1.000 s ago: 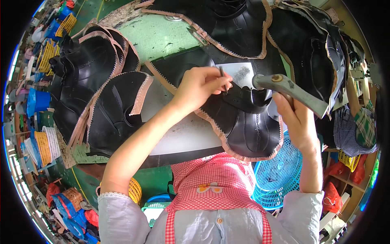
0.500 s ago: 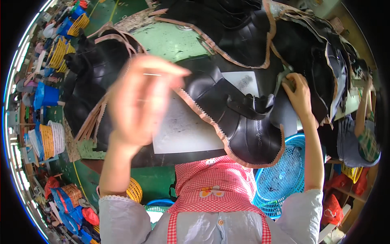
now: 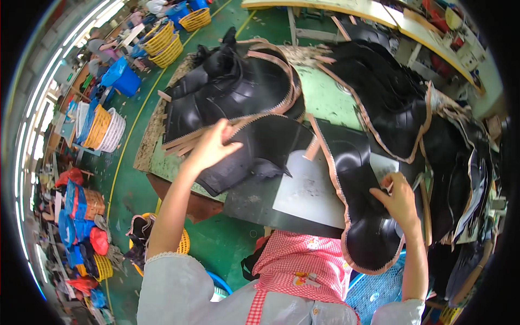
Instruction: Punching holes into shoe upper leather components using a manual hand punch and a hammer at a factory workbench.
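Left hand (image 3: 211, 145) angling forward, digits standing apart at zigzag-edged upper (image 3: 265, 138), right hand (image 3: 398, 199) curling over black shoe upper (image 3: 349, 158), grip unclear

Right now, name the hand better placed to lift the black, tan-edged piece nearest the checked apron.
Probably the right hand: it's at that piece; the left hand is at another black piece.

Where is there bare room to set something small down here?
The green tabletop shows a bare patch between the left pile and the upper-right pile. The pale sheet has bare room between the left piece and the right piece. It is crowded at both piles, the far-right stack and around the right hand.
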The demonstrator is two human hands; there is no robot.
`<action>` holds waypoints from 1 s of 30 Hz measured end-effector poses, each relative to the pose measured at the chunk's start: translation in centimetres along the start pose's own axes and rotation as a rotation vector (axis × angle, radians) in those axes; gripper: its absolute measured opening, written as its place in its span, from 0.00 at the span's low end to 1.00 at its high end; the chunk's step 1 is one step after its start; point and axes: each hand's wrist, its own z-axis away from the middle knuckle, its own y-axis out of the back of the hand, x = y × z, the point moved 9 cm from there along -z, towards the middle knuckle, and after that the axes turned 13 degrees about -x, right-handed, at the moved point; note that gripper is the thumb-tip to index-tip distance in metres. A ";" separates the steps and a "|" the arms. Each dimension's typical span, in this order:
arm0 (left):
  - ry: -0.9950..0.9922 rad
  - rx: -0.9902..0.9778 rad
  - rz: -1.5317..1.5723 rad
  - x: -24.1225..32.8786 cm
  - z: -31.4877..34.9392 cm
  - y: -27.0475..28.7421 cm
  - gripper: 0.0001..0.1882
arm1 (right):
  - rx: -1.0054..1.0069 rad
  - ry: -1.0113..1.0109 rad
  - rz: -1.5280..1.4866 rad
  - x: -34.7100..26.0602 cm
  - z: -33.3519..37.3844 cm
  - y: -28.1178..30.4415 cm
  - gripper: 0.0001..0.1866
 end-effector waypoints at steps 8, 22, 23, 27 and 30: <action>-0.244 0.789 -0.210 10.6 6.6 18.8 0.15 | -0.200 0.006 -0.151 -3.7 0.8 -0.7 0.17; -0.570 1.610 -0.350 11.5 17.8 28.7 0.21 | 0.385 0.906 0.560 -37.3 -20.4 -5.2 0.11; -0.379 1.520 -0.439 9.9 16.7 27.3 0.21 | 0.561 0.831 0.481 -36.3 -21.8 -5.9 0.14; -0.364 0.626 -0.458 6.1 4.6 11.3 0.05 | 0.410 0.931 0.237 -33.9 -22.8 -8.2 0.30; -0.426 0.364 -0.600 0.5 1.4 3.4 0.08 | 0.421 0.888 0.200 -30.9 -21.3 -4.2 0.35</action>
